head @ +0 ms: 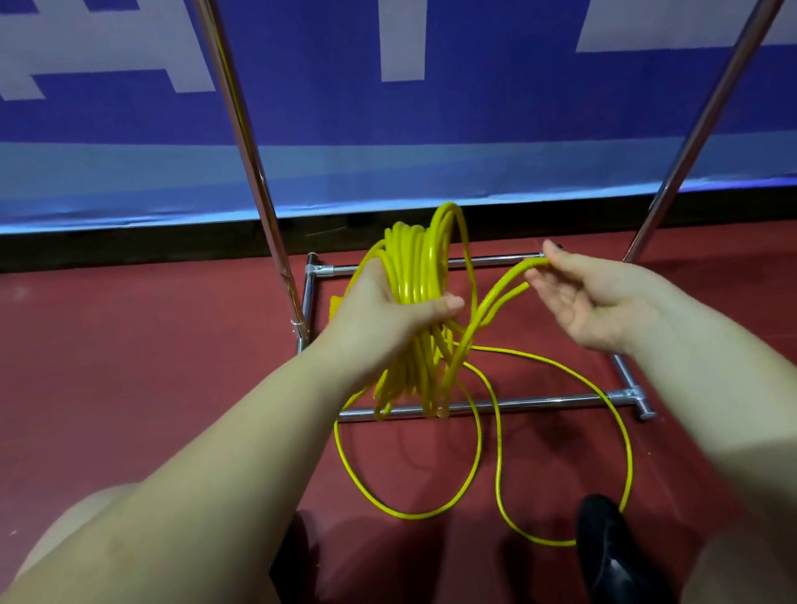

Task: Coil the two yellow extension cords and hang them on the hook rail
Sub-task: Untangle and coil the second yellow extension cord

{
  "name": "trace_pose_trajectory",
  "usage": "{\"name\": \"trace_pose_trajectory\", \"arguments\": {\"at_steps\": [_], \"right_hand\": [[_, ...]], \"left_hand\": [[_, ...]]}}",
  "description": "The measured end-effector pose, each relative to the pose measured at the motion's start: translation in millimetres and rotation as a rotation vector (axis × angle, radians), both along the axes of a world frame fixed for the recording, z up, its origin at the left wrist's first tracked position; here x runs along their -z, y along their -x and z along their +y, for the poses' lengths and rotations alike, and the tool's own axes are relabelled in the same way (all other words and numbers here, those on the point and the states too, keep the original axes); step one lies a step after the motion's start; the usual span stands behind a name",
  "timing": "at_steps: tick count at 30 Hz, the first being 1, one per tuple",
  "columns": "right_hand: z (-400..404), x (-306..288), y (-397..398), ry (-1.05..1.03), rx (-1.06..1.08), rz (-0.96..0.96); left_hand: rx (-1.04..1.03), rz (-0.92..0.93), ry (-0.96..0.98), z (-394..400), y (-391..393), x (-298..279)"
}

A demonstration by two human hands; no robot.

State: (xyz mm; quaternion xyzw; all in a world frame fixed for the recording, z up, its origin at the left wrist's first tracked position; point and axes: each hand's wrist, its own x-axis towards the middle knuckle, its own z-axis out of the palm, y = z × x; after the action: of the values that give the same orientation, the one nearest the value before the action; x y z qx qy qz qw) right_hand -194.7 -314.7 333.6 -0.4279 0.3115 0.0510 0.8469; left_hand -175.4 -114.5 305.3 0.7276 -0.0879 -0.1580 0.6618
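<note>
The yellow extension cord (415, 268) is gathered into a bundle of many loops, and the bundle is held in the air above the red floor (114, 367), in front of the metal rack. The left hand (387, 308) grips the bundle around its middle: the thumb lies across the front of the loops and the other fingers are curled behind them, so the top of the coil stands up above the hand and the lower part hangs down below the wrist.

From the coil, a doubled stretch of the cord goes to the right, to the right hand (585, 296). This hand is turned palm up, and its thumb and fingertips (543, 273) pinch the bend of the cord; the other fingers are loosely bent.

The rest of the cord is not coiled. It falls from the bundle to the floor and lies there in two wide, loose loops (483, 443), which cross the front bar of the rack and reach close to a black shoe (609, 559) at the bottom of the view.

The metal rack base (528, 404) is a chrome frame that lies flat on the floor. Two shiny poles rise from it: the left pole (242, 134) almost upright, the right pole (723, 77) leaning in the picture to the upper right. Behind the rack hangs a blue banner (486, 100) with big white shapes, and under it runs a dark strip along the floor. The person's bare forearms and a knee fill the lower corners.
</note>
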Motion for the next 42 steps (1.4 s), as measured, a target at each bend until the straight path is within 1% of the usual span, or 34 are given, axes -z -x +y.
{"name": "trace_pose_trajectory", "arguments": {"at_steps": [5,8,12,14,16,18,19,20,22,23,24,26,31,32,34,35,37,38,39,40,42], "right_hand": [[8.9,-1.3,-6.0,-0.102,0.055,-0.024],[11.9,-1.6,-9.3,-0.135,0.077,-0.03],[13.5,-1.6,-13.3,-0.184,0.083,-0.04],[14.1,-2.8,-14.6,-0.151,0.064,-0.055],[16.5,-4.5,-13.4,-0.011,-0.051,-0.076],[22.9,-5.5,-8.2,0.236,-0.232,-0.086],[26.8,-4.0,-4.8,0.427,-0.316,-0.101],[30.2,-1.1,-0.7,0.662,-0.387,-0.138],[35.4,9.3,5.5,1.112,-0.474,-0.246],[37.6,14.5,7.7,1.247,-0.51,-0.277],[40.1,19.0,10.0,1.309,-0.55,-0.297],[44.6,28.7,12.1,1.334,-0.627,-0.349],[53.2,36.1,13.1,1.418,-0.665,-0.506],[52.9,34.6,13.0,1.393,-0.69,-0.515],[50.2,30.0,13.5,1.267,-0.783,-0.491],[48.1,28.9,14.0,1.247,-0.869,-0.458],[41.9,31.4,17.4,1.349,-1.09,-0.365],[38.0,34.2,19.0,1.419,-1.172,-0.321],[34.1,36.5,19.8,1.476,-1.208,-0.297],[29.8,37.2,19.7,1.51,-1.197,-0.3],[21.3,35.2,18.7,1.531,-1.072,-0.352]], "left_hand": [[0.092,0.038,0.027,-10.2,11.3,-2.7],[0.095,0.069,0.034,-14.1,14.9,-3.4],[0.083,0.092,0.094,-16.8,17.0,-5.6],[0.032,0.109,0.137,-17.6,15.4,-5.9],[-0.028,0.111,0.198,-17.9,11.8,-6.2],[-0.099,0.108,0.254,-17.6,6.8,-6.4],[-0.146,0.107,0.276,-17.4,4.6,-6.8],[-0.196,0.109,0.294,-17.0,2.3,-6.5],[-0.282,0.125,0.317,-15.7,-1.8,-6.4],[-0.314,0.138,0.325,-14.9,-3.7,-6.5],[-0.342,0.153,0.335,-13.6,-5.4,-6.9],[-0.382,0.182,0.356,-11.4,-8.1,-7.2],[-0.415,0.253,0.428,-10.2,-7.6,-10.1],[-0.425,0.279,0.451,-9.1,-8.0,-11.7],[-0.461,0.323,0.499,-4.7,-11.8,-14.4],[-0.483,0.332,0.52,-1.6,-14.4,-16.1],[-0.519,0.331,0.545,6.2,-20.4,-19.2],[-0.539,0.322,0.546,10.3,-23.5,-20.4],[-0.562,0.309,0.537,14.2,-26.9,-21.2],[-0.588,0.293,0.523,17.9,-30.0,-21.9],[-0.631,0.252,0.485,23.8,-34.7,-21.2]]}}
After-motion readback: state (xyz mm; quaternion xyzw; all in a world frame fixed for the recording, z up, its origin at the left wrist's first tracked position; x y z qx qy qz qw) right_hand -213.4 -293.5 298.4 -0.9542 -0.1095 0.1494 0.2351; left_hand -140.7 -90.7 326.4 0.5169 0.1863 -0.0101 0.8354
